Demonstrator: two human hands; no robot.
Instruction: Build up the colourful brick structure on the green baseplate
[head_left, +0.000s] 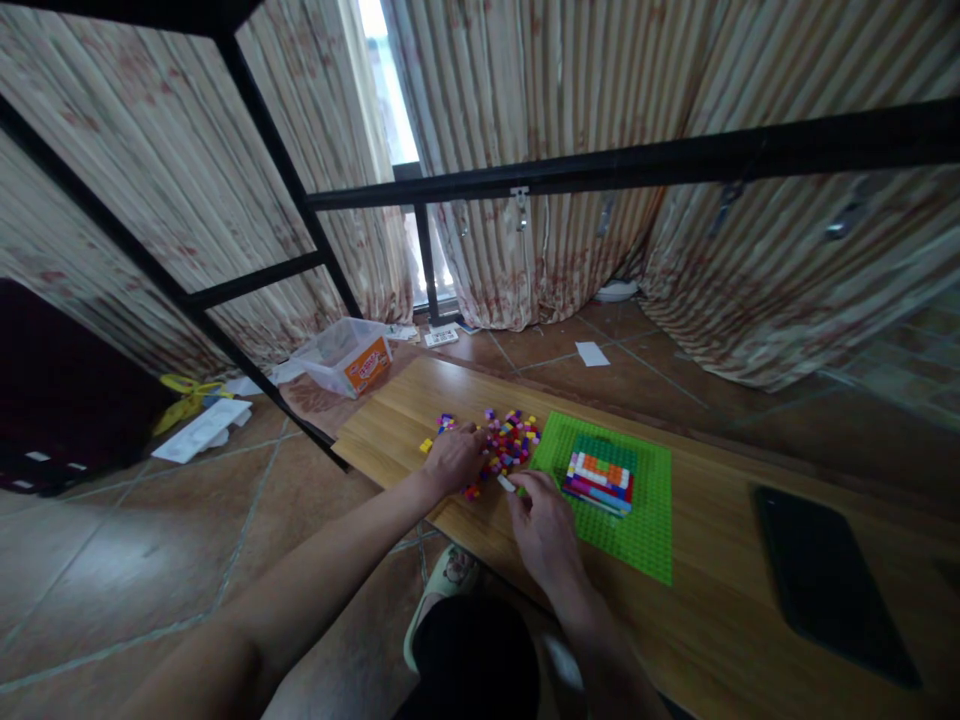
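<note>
My left hand (456, 458) reaches into a loose pile of small coloured building bricks (512, 437), its fingers bent down among them. Whether it grips a brick is hidden behind the hand. My right hand (544, 520) pinches a white brick (507, 483) between thumb and fingers, just in front of the pile. Right of that hand lies a green baseplate (651, 535). On the plate stands a layered block of bricks (598, 482) in white, orange, red, blue and purple, with a teal part behind it.
A dark tablet-like slab (832, 580) lies on the wooden table (712, 620) at the right. On the tiled floor beyond stands a clear plastic box (341, 355) with an orange label. A black metal frame (585, 170) crosses above the table. Patterned curtains (495, 90) hang behind.
</note>
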